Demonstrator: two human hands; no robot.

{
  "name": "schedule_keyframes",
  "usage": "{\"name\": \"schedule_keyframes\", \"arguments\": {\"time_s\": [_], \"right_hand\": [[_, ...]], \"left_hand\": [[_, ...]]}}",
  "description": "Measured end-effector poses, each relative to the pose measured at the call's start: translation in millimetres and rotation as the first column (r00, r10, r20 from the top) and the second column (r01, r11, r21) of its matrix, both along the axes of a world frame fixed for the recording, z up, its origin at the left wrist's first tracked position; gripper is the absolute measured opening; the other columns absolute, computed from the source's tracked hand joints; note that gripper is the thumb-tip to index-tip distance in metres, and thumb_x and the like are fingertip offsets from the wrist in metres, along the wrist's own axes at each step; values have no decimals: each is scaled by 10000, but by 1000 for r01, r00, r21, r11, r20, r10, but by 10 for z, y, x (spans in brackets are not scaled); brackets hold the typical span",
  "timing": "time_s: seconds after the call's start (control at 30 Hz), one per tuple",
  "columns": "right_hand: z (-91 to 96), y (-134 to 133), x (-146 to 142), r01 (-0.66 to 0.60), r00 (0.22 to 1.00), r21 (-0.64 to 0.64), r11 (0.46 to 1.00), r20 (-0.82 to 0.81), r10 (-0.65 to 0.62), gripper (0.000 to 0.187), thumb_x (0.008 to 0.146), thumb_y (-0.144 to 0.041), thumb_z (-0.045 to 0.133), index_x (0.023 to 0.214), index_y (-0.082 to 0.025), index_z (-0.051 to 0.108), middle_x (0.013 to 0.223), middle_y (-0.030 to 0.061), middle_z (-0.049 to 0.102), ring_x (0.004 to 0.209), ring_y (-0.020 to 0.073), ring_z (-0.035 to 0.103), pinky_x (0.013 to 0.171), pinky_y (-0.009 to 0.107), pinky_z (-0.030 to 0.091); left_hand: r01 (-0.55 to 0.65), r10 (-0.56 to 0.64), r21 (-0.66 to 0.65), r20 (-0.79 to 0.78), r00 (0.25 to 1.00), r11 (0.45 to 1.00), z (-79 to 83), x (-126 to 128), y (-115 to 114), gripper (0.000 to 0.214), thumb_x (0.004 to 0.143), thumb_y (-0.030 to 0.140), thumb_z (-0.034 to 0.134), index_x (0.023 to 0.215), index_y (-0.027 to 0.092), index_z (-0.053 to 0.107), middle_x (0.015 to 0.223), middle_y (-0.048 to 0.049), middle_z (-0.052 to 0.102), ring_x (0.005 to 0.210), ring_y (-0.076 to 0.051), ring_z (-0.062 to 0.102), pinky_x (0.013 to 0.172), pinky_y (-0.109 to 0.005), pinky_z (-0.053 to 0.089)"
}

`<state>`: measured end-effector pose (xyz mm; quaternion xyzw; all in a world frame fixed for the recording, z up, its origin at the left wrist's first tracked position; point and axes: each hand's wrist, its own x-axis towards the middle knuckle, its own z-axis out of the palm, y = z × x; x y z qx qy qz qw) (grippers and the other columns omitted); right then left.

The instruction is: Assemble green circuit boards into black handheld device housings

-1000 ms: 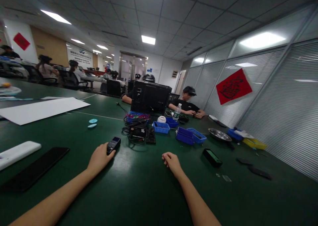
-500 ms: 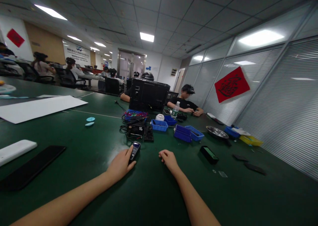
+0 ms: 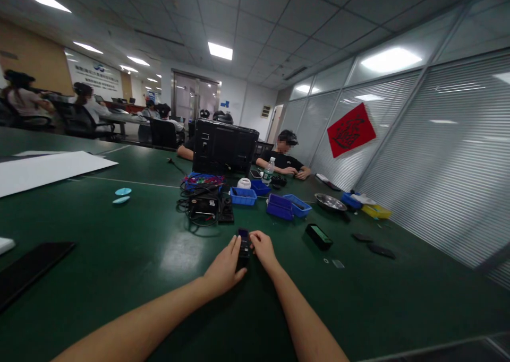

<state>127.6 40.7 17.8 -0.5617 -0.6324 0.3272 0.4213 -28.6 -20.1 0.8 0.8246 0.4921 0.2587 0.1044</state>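
Observation:
A small black handheld device [image 3: 244,239] with a little screen and keys lies upright in line with me, between my hands on the green table. My left hand [image 3: 223,265] grips it from the left, fingers along its edge and thumb near its lower end. Against its upper right side is my right hand [image 3: 263,249], fingers curled together; whatever they pinch, if anything, is hidden. To the right lie a black case with a green inside [image 3: 319,235], a small white ring [image 3: 325,260] and a clear plastic piece [image 3: 338,264].
Ahead are tangled cables with a black adapter [image 3: 204,207], blue bins [image 3: 243,196], a ball [image 3: 244,183], a bottle [image 3: 269,171] and a monitor [image 3: 225,147]. A metal bowl [image 3: 330,202] stands right; a black panel [image 3: 34,266] lies left. A co-worker [image 3: 285,157] sits across the table.
My left hand has brought the device rightward to my right hand, and the gap between them has closed. The view has turned slightly to the right.

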Motion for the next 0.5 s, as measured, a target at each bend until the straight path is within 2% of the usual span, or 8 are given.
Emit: {"name": "schedule_keyframes", "arguments": {"time_s": [0.1,0.2,0.33,0.5], "right_hand": [[51,-4,46,78,996,72,994,31,-80,308,770,-339,425,945,-144,587,889,79,633,781,179,586,656,268,471],[111,-76,13,90,980,88,992,168,-104,451,763,-386,466,1129,-127,514,1072,114,578,946,199,549,818,290,424],[179,-224,-114,36,892,64,997,448,-61,597,744,-422,503,1260,-139,404,1204,126,493,1101,243,452,903,321,355],[223,-268,-132,39,818,8,999,573,-36,695,710,-415,534,1319,-161,315,1249,112,461,1121,250,434,899,323,348]], "left_hand": [[39,-39,-4,-53,998,999,41,53,-10,835,704,381,537,1368,127,97,1436,-151,167,1280,-262,258,1018,-393,280],[75,-70,37,-122,990,996,96,54,-34,840,700,475,527,1363,132,143,1435,-143,178,1301,-282,195,1040,-448,214],[95,-76,101,-179,981,990,103,7,-54,831,713,563,474,1353,114,195,1430,-152,187,1323,-291,82,1059,-504,90],[7,5,65,-184,983,998,32,-174,-23,708,753,586,401,1301,142,347,1416,-147,235,1319,-304,100,1045,-531,72]]}}
